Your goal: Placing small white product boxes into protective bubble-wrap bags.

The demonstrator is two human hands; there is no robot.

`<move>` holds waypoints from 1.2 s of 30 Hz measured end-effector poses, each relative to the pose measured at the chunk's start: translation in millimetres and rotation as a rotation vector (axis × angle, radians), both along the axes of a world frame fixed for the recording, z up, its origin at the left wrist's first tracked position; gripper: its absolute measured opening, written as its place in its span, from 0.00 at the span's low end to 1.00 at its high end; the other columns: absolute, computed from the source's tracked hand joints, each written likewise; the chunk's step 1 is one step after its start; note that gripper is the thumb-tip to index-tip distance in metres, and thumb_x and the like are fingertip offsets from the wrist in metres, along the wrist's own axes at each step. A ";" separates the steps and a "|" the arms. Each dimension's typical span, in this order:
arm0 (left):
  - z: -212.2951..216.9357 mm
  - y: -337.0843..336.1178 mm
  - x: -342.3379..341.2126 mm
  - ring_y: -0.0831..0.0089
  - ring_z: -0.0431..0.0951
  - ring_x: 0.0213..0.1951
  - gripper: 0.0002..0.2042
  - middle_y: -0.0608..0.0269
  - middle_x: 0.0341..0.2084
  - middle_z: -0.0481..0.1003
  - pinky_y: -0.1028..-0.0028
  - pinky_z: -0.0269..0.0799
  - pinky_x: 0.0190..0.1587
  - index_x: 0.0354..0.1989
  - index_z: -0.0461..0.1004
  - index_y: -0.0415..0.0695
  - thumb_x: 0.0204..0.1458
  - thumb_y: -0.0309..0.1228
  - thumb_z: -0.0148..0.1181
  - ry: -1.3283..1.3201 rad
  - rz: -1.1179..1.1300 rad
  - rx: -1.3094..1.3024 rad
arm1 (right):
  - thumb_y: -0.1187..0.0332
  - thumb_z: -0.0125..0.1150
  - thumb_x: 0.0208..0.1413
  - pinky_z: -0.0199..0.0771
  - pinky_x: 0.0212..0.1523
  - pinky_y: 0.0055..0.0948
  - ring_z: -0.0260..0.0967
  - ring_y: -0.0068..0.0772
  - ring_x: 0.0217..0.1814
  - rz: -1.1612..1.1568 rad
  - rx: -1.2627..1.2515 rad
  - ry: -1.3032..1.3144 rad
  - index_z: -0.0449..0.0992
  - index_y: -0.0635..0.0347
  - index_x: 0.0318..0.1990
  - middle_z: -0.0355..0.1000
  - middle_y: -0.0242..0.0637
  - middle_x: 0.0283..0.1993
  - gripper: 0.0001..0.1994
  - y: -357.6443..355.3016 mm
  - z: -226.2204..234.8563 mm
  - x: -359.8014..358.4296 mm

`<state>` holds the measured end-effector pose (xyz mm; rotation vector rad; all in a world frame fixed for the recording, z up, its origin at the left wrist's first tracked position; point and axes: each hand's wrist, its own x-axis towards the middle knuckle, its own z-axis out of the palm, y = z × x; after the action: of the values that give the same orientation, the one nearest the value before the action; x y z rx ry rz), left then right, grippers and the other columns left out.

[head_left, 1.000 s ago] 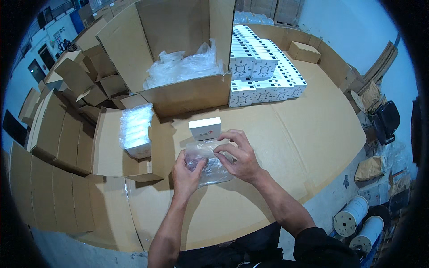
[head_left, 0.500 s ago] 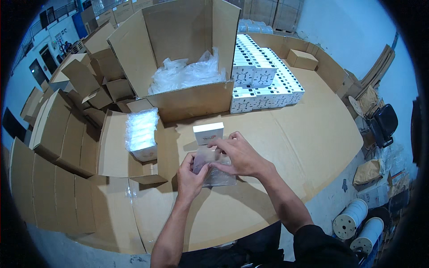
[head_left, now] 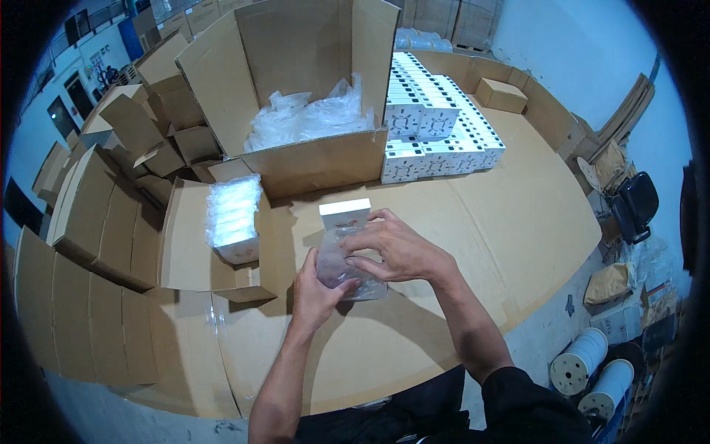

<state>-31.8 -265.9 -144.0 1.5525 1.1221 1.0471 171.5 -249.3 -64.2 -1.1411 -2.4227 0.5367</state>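
A clear bag (head_left: 347, 270) with something pale inside is held low over the cardboard table (head_left: 532, 222), in front of the person and near its middle. The left hand (head_left: 314, 285) grips the bag from the left and below, thumb pressed on its lower front. The right hand (head_left: 392, 248) lies over the top of the bag with fingers curled, pinching the plastic at its upper edge. The two hands are close together, almost touching across the bag. Just behind the bag, touching or nearly touching the right fingertips, stands a small white box (head_left: 345, 214); whether the bag rests against it cannot be told. To the left, a small open carton (head_left: 185, 244) holds a stack of pale packs in plastic wrap (head_left: 233, 218). Behind the white box a big open carton (head_left: 318, 159) stands with its flaps up, filled with crumpled clear plastic (head_left: 310, 118). Right of it, rows of white printed boxes (head_left: 436, 126) are stacked on the table, and a small brown box (head_left: 501, 95) sits farther back. Folded cartons (head_left: 81, 222) crowd the left side. On the floor at lower right lie two white spools (head_left: 584, 362).
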 end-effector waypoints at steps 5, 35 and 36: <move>-0.9 0.1 -0.1 0.66 0.81 0.46 0.32 0.54 0.43 0.80 0.66 0.76 0.50 0.52 0.69 0.40 0.37 0.28 0.80 -0.063 0.010 -0.035 | 0.68 0.65 0.54 0.62 0.63 0.38 0.73 0.32 0.53 0.038 0.070 0.233 0.81 0.51 0.51 0.79 0.32 0.53 0.16 3.0 0.1 7.6; 5.6 3.0 0.2 0.69 0.77 0.49 0.34 0.59 0.46 0.77 0.68 0.74 0.55 0.55 0.68 0.39 0.37 0.23 0.79 -0.097 -0.001 -0.090 | 0.79 0.65 0.58 0.83 0.44 0.26 0.75 0.26 0.46 -0.368 -0.121 1.239 0.74 0.65 0.50 0.75 0.40 0.45 0.13 44.7 -71.8 26.5; 7.4 2.6 0.1 0.70 0.76 0.50 0.34 0.60 0.46 0.76 0.68 0.73 0.56 0.55 0.67 0.40 0.37 0.21 0.79 -0.095 -0.008 -0.115 | 0.80 0.64 0.58 0.84 0.45 0.28 0.76 0.28 0.46 -0.351 -0.130 1.315 0.73 0.66 0.49 0.74 0.40 0.46 0.13 43.0 -69.8 26.9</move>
<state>-31.7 -263.3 -136.6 1.4013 1.0908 1.0222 198.4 -206.3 -134.0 -0.7897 -1.0538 0.9313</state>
